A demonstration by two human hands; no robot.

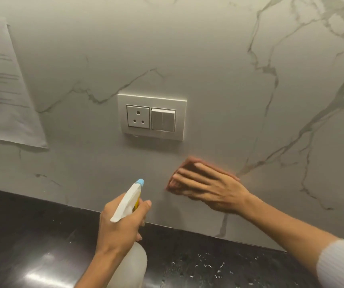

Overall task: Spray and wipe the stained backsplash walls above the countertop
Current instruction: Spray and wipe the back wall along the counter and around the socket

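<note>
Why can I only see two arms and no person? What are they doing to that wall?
The camera sits on the person's head and looks down, so only their arms show. The left hand holds a white spray bottle with a blue nozzle. The right hand presses a reddish-brown cloth flat against the grey marble-patterned backsplash wall, just below a white socket-and-switch plate. A printed sheet of paper hangs at the left. Below lies a shiny black countertop.
</note>
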